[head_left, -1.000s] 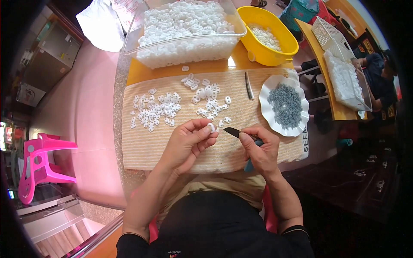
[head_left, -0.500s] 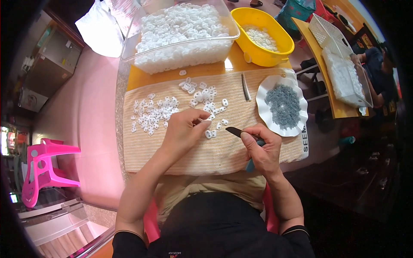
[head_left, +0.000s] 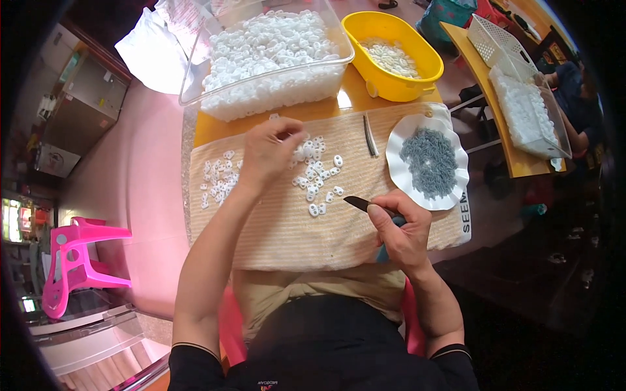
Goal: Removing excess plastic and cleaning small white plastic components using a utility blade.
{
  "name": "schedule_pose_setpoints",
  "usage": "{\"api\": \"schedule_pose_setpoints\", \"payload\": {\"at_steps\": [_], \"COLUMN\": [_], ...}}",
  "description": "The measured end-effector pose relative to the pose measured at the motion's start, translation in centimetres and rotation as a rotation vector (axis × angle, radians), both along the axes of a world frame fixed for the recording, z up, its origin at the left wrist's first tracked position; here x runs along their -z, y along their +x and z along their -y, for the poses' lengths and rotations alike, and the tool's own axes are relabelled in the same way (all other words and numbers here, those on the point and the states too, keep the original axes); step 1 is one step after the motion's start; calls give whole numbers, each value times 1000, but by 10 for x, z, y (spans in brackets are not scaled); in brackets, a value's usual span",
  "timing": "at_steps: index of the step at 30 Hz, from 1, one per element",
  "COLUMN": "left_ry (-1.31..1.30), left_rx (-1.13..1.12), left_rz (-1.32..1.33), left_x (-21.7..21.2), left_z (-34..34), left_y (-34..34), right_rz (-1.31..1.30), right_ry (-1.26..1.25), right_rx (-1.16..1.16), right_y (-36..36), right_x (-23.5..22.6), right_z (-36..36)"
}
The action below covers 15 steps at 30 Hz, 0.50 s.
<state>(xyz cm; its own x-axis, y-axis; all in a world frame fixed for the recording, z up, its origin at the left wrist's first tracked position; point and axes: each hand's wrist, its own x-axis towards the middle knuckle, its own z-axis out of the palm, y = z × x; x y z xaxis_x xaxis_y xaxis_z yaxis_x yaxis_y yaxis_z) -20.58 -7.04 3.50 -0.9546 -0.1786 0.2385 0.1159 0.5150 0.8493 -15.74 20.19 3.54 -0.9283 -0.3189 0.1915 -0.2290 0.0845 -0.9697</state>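
Observation:
In my right hand (head_left: 405, 231) is a small knife (head_left: 356, 202), its dark blade pointing left above the cloth. My left hand (head_left: 270, 150) is over the far part of the white plastic pieces, slightly blurred, with its thumb and fingers bent together; whatever is between the fingertips cannot be made out. Small white two-holed pieces lie in a loose cluster (head_left: 317, 171) to the right of it. Another group of these pieces (head_left: 220, 179) lies to its left, partly covered by my wrist. A striped cloth (head_left: 280, 241) lies under them.
A scalloped white plate (head_left: 398, 174) holds many small grey pieces (head_left: 428, 161). Thin dark strips (head_left: 370, 138) lie beside it. Behind stand a clear bin (head_left: 274, 107) of white pieces and a yellow tub (head_left: 398, 91). A person (head_left: 574, 98) sits at another table to the right.
My left hand has moved away from the knife, farther back and left over the white pieces. The knife in my right hand has stayed nearly in place. The view has shifted slightly.

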Motion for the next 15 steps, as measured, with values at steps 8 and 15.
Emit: {"api": "schedule_pose_setpoints", "payload": {"at_steps": [8, 15], "left_ry": [15, -250], "left_rx": [-62, 164], "left_rz": [136, 173], "left_x": [1, -2], "left_z": [40, 23], "left_y": [-7, 0], "right_rz": [-53, -34], "right_ry": [-24, -42], "right_rx": [-39, -43], "right_y": [-3, -4], "right_x": [-1, 1], "right_z": [1, 2]}}
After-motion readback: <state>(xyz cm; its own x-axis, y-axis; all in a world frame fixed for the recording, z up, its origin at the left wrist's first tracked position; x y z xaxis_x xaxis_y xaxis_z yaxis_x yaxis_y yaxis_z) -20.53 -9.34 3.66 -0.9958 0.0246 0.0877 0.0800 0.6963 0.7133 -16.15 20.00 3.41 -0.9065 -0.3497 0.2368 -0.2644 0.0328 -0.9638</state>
